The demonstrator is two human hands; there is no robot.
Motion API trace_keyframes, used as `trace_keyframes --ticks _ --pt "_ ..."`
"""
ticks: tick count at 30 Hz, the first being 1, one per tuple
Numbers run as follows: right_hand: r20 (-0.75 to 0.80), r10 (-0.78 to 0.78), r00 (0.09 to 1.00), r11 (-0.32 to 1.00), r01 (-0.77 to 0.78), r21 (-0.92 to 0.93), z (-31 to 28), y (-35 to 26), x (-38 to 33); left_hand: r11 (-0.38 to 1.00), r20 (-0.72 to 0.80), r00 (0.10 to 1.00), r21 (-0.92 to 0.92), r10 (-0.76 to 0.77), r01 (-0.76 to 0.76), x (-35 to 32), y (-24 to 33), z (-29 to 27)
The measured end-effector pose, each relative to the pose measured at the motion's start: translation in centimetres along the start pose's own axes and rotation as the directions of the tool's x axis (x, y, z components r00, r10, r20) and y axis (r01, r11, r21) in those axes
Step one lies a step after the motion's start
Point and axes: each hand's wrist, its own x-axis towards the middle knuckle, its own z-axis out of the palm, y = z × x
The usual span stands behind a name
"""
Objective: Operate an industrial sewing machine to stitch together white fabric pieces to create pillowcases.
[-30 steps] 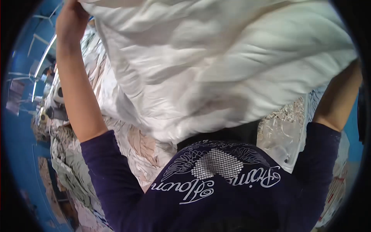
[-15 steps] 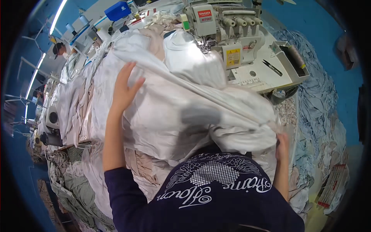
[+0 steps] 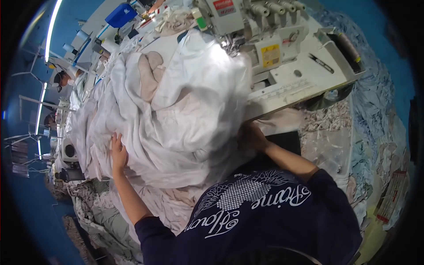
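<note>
A broad white cloth point(image 3: 181, 132), thin and soft-looking, lies in a rumpled heap before the person, its left half drawn into long, rounded folds and its right side smoother, bulging and blurred near the edge. Its upper part runs up to the needle area of a cream-coloured sewing machine point(image 3: 282, 42), where a lamp bleaches the weave to a bright patch. A beige piece of fabric point(image 3: 150, 75), crumpled and matte, shows among the folds. The machine's hard, flat bed point(image 3: 304, 84) makes a stiff contrast, with slim dark snips point(image 3: 321, 64) lying on it and a ridged thread cone point(image 3: 348, 47) in the tray at its right end. Crinkled clear plastic point(image 3: 324, 148) and a mass of shredded scraps point(image 3: 329, 117) sit below. The left hand point(image 3: 118, 152) lies against the cloth's left side, fingers loosely extended and a little apart, touching it without closing round it. The right hand point(image 3: 254, 137) is at the cloth's lower right edge, just below the bed (dim and smeared there), so whether its fingers pinch any fabric cannot be told.
</note>
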Motion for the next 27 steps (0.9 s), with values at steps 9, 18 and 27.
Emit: trace_keyframes --ticks 9,18,27 --pt "-0.297 0.041 0.954 0.99 -0.079 -0.116 3.0 -13.3 -3.7 0.946 -0.427 0.9 -0.245 0.09 -0.211 1.1 13.9 0.8" --pt "-0.404 -0.31 0.861 0.95 0.262 -0.17 -2.4 -23.0 -11.9 0.966 -0.444 0.886 0.258 0.135 -0.018 2.7 14.4 0.7" --pt "-0.341 -0.238 0.909 0.652 -0.11 -0.75 -4.3 -15.5 -11.3 0.865 -0.732 0.646 0.165 -0.214 0.473 1.7 8.6 -3.8"
